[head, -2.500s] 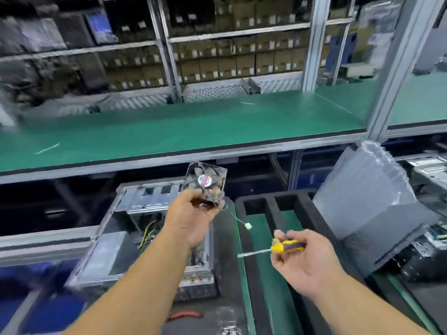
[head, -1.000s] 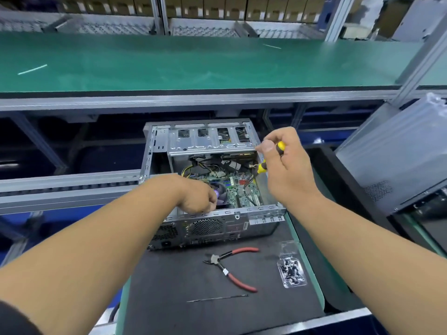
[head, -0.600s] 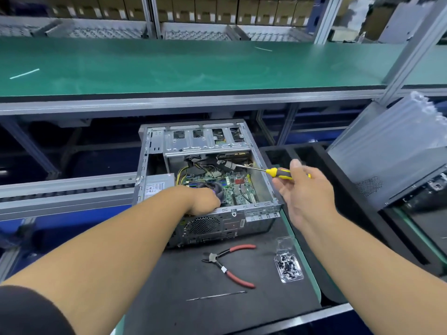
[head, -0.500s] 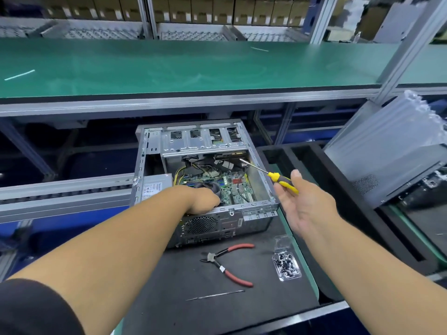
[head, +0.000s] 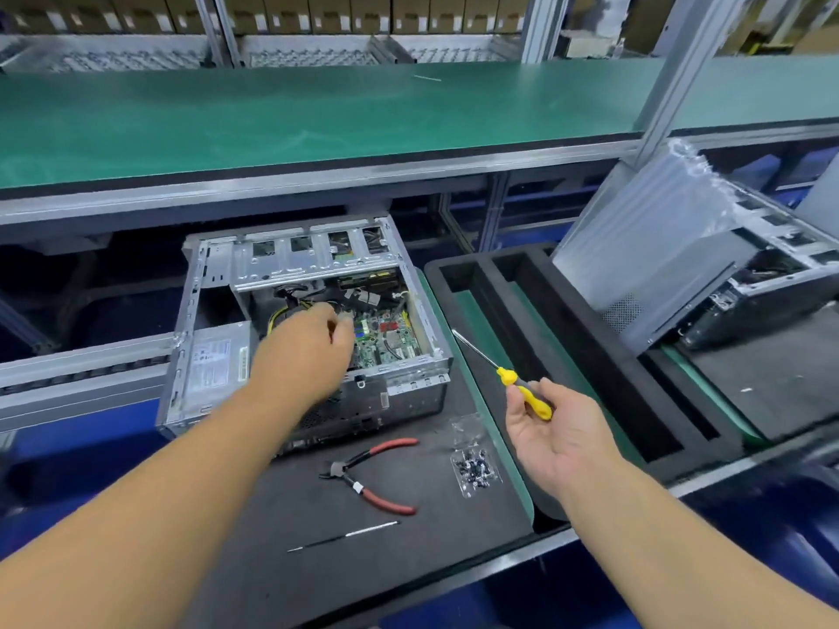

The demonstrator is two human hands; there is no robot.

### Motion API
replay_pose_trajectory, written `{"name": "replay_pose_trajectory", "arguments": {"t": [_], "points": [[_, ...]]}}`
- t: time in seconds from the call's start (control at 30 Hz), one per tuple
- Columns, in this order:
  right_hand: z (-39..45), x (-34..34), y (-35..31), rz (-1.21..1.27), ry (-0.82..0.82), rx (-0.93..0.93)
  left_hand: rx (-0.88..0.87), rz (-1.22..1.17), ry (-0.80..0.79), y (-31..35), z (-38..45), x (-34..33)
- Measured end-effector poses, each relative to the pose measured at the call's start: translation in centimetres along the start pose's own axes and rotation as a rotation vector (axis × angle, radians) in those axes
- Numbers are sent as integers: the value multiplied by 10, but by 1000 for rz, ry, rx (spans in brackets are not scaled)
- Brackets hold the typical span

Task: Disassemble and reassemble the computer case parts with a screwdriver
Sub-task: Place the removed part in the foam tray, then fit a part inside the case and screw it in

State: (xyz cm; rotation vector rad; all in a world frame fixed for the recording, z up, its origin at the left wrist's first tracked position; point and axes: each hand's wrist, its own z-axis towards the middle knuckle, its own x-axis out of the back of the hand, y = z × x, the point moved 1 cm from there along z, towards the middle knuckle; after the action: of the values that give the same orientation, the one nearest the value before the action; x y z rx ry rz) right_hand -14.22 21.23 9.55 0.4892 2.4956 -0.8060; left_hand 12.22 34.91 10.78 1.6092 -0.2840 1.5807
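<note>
The left hand [head: 308,351] reaches into the open computer case [head: 313,329], its back turned to the camera, so the fingertips are hidden among the wires and I cannot tell whether they pinch anything or just touch; the fan is not to be made out under the hand. The right hand [head: 551,431] is palm up to the right of the case, gripping the yellow handle of the screwdriver [head: 504,372] between thumb and fingers, the shaft pointing up and left toward the case's right wall without touching it. The circuit board [head: 390,340] shows only in part beside the left hand. The case lies on its side on a dark mat [head: 372,528], its near panel partly covered by the left forearm. On the mat in front of it lie red-handled pliers [head: 372,474], a thin metal rod [head: 345,535] and a small clear bag of screws [head: 474,465], whose contents are too small to tell apart. To the right sits a black foam tray [head: 585,356] with long slots, then a second case [head: 772,274] half under a sheet of bubble wrap [head: 653,247], cut off by the frame edge. Above runs a green shelf [head: 318,115], with rows of blurred cardboard boxes [head: 363,11] on racks behind
</note>
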Motion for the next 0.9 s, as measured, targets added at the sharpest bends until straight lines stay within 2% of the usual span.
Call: {"name": "replay_pose_trajectory", "arguments": {"t": [0.07, 0.13, 0.23, 0.3, 0.37, 0.5, 0.67, 0.9], "points": [[4, 22, -2, 7, 25, -28, -117, -266, 130, 28, -33, -1], [8, 44, -2, -12, 58, -32, -196, -473, 95, 53, -65, -19], [13, 75, 0, -114, 135, 15, -41, -616, -63, 73, -106, -65], [16, 91, 0, -200, 169, 58, 103, -586, -170, 72, -123, -94], [19, 102, -1, -287, 148, 116, 159, -510, -230, 66, -132, -112], [26, 116, 2, -528, 58, 293, 216, -415, -235, 57, -139, -132], [27, 116, 9, -751, 6, 434, 258, -391, -251, 62, -136, -147], [28, 107, 16, -1113, -73, 560, 190, -337, -282, 72, -128, -167]]}}
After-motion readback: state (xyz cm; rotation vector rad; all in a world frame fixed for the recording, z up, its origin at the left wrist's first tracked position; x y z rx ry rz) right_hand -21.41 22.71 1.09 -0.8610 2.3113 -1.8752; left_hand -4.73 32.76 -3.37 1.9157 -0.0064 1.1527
